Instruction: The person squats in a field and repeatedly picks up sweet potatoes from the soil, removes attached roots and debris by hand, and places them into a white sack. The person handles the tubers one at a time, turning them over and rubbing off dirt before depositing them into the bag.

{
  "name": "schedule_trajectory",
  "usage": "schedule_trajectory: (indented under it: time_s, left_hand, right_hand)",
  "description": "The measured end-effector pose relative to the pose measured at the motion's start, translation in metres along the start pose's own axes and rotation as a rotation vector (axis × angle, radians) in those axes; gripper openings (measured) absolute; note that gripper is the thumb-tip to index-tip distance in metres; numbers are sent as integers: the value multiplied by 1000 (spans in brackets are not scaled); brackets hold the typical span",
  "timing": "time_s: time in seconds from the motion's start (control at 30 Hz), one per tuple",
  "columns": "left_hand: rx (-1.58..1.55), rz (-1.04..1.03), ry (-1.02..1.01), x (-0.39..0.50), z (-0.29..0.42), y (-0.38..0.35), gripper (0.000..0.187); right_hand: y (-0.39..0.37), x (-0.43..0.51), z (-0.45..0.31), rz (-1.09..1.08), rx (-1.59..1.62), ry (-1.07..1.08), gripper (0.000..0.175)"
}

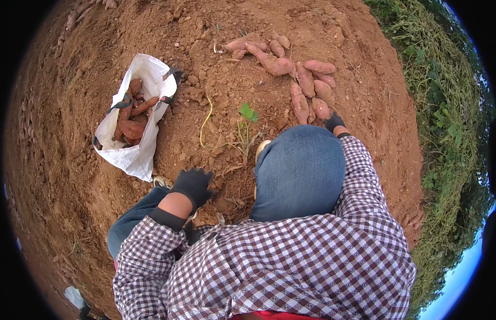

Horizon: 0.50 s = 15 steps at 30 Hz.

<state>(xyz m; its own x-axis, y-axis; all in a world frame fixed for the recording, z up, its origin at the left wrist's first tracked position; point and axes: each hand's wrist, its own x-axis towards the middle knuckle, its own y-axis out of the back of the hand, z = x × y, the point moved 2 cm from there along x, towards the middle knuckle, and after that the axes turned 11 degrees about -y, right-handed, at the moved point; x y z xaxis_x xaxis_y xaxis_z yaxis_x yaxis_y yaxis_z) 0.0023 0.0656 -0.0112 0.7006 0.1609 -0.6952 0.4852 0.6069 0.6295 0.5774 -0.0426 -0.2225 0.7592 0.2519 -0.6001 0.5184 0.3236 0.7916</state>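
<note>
My left hand [194, 186], in a dark glove, hovers over the soil near my left shoe [163, 182]. Its fingers are a little apart, and I see nothing in them. Partly hidden by my right knee, my gloved right hand [334, 122] is at the end of a sweet potato [321, 109]; whether it grips it I cannot tell. That root belongs to a loose pile of reddish sweet potatoes [306, 82] on the ground beyond my knee. To the left, a white woven bag [146, 160] gapes, with several sweet potatoes [132, 129] inside.
A small green-leaved plant [245, 136] with a yellowish stem [201, 132] grows between bag and knee. Cloddy brown soil [184, 44] surrounds me. Dense vines [440, 100] line the right side. More roots [72, 20] lie at upper left, and a white bag [74, 297] at lower left.
</note>
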Motion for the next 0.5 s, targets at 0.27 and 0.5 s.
schedule_trajectory:
  time_s: [0.27, 0.5]
  left_hand:
    - [-111, -110, 76, -4, -36, -44, 57]
    - [-227, -49, 119, -29, -38, -65, 56]
  right_hand:
    - [-27, -26, 20, 35, 106, -74, 95]
    - [-13, 28, -17, 19, 335, 15, 110]
